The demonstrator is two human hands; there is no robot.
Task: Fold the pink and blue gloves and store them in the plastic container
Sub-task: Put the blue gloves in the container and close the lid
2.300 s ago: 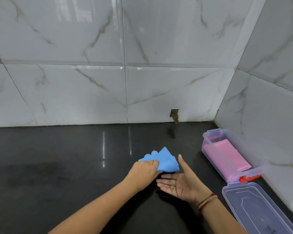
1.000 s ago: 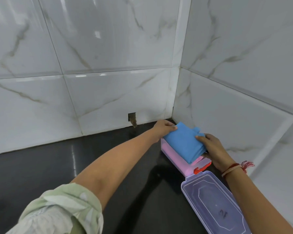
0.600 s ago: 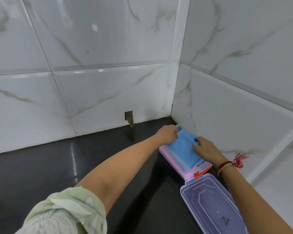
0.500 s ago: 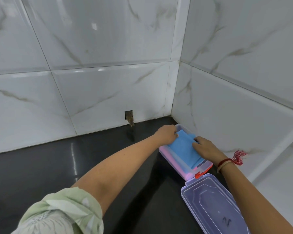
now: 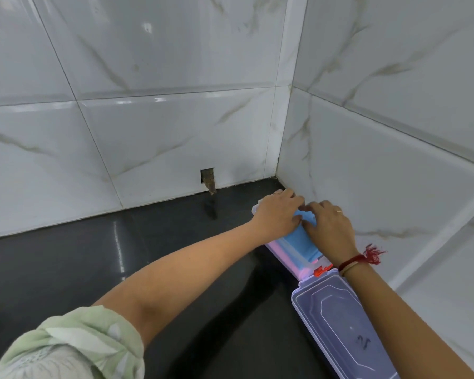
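The clear plastic container (image 5: 285, 257) stands on the black counter against the right wall. A folded blue glove (image 5: 301, 240) lies inside it, on top of the folded pink glove (image 5: 278, 248), which shows only as a pink band through the container's side. My left hand (image 5: 278, 214) and my right hand (image 5: 329, 231) both press flat on the far part of the blue glove, fingers spread and nearly touching each other. The hands hide the far end of the container.
The container's hinged lid (image 5: 342, 321) lies open towards me, joined by an orange-red clasp (image 5: 322, 270). Tiled walls meet in a corner just beyond the container. A small hole (image 5: 208, 179) is cut in the back wall. The dark counter (image 5: 121, 255) stretches to the left.
Both hands carried the folded blue glove from the counter to the container, laid it on the pink glove, and have since slid towards its far end, pressing it down.
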